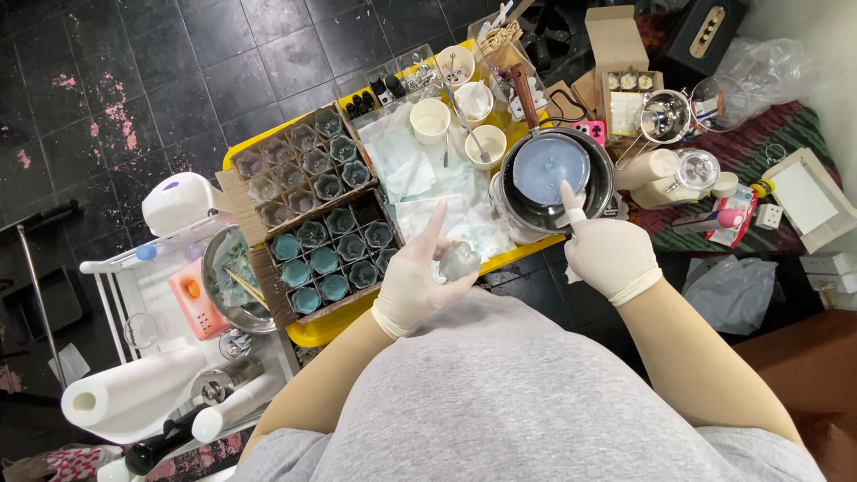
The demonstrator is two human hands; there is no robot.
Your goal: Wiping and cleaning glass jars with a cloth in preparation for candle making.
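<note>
My left hand [417, 278], in a pale glove, holds a small clear glass jar [459, 260] over the near edge of the yellow table [314, 334]. My right hand [603, 250], also gloved, points its index finger up at the rim of a steel pot [603, 173] that holds pale blue wax [550, 166]. To the left, a cardboard box [277, 302] holds several small jars filled with teal wax [323, 260]. A second box behind it [234, 190] holds several more jars.
Paper cups [430, 120] and spoons stand behind white paper sheets [412, 174]. A white rack [125, 295] at the left carries a metal bowl [214, 268], a paper roll [134, 393] and bottles. Boxes, a strainer [664, 116] and a glass jar [693, 170] crowd the right.
</note>
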